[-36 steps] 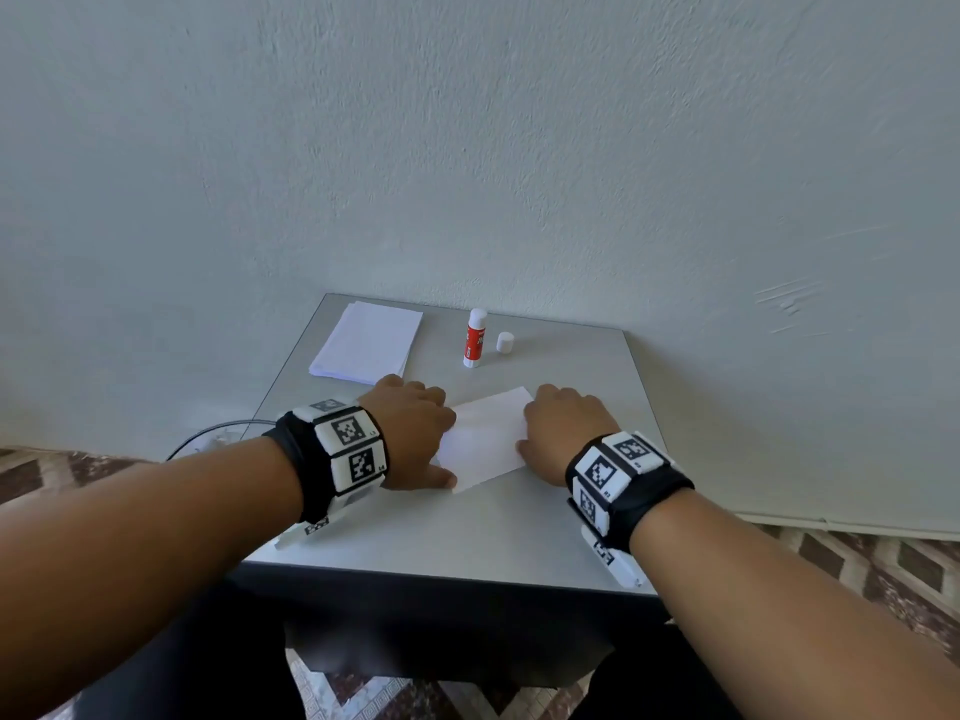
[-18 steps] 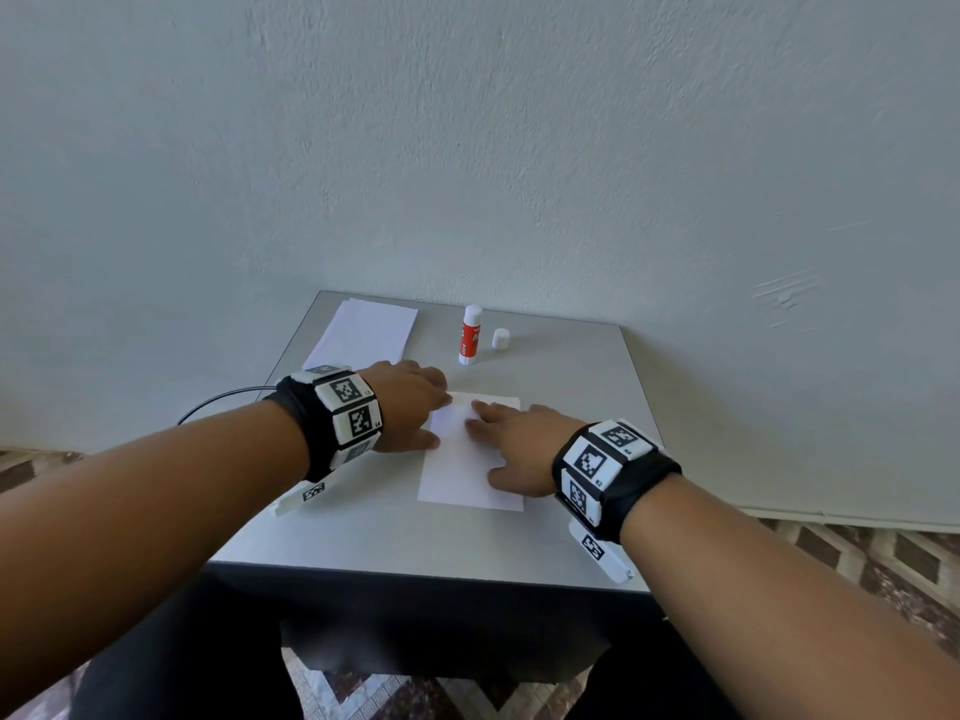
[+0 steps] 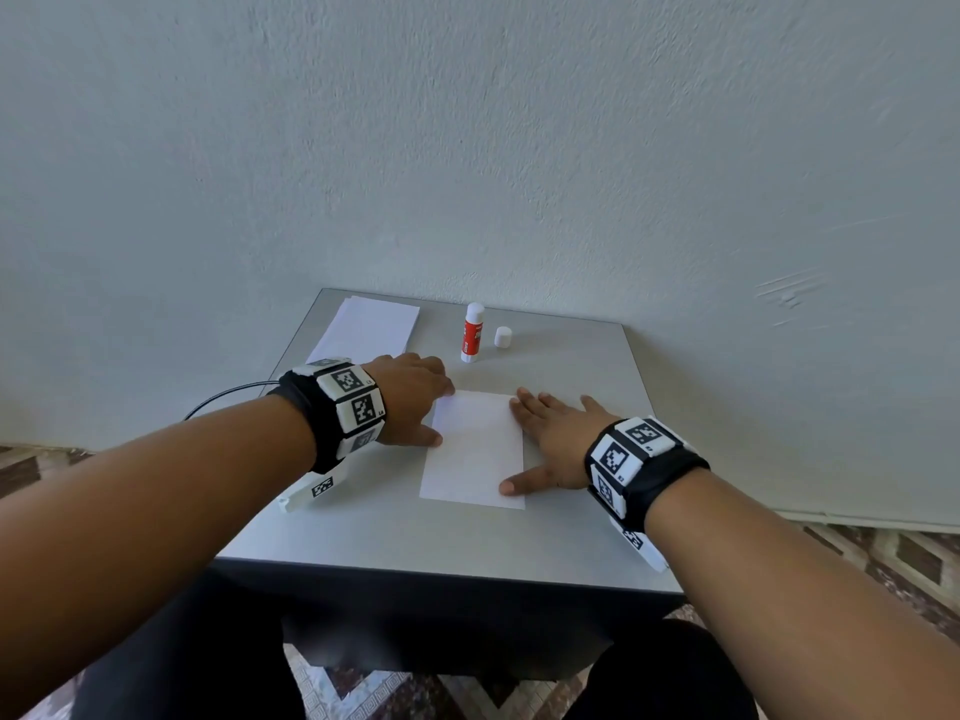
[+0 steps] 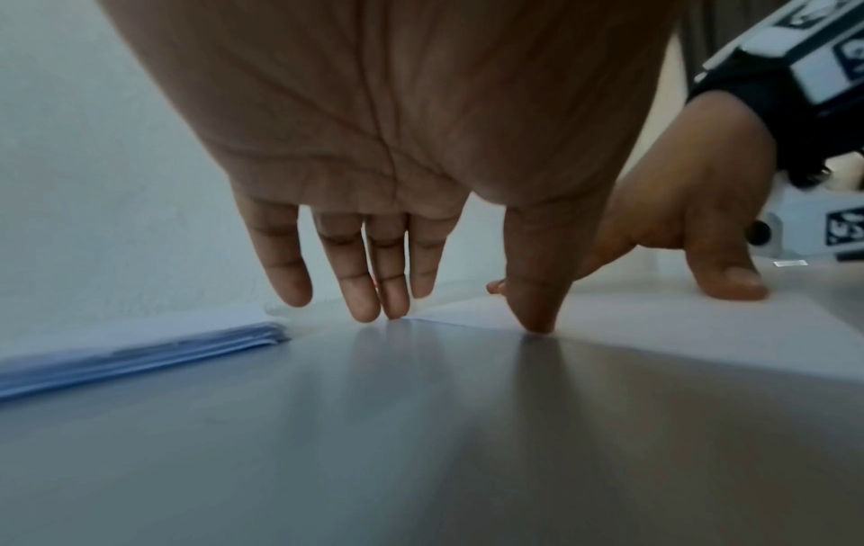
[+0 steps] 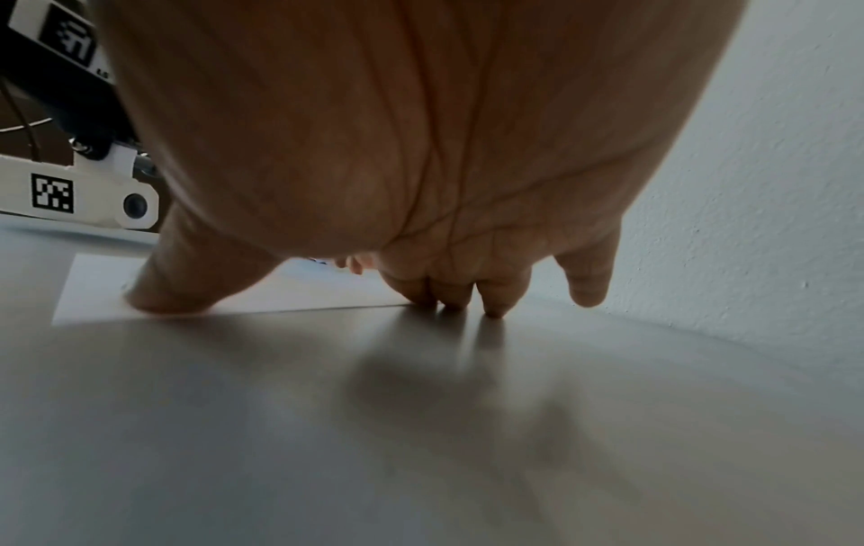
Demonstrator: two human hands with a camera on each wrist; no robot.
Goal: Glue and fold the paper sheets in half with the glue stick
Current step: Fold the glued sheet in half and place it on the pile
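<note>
On the grey table [image 3: 467,543], a white paper sheet [image 3: 475,452] lies flat between the person's two hands. At its left edge the left hand [image 3: 410,402] rests with fingers straight and slightly apart, thumb tip [image 4: 535,325] touching the sheet's edge. At its right edge the right hand [image 3: 558,439] lies flat, fingers spread, thumb [image 5: 187,292] pressing the near right corner. Farther back stands the glue stick [image 3: 471,333], upright and uncapped, with its white cap [image 3: 503,337] just right of it. A stack of paper sheets [image 3: 371,324] sits at the far left corner.
</note>
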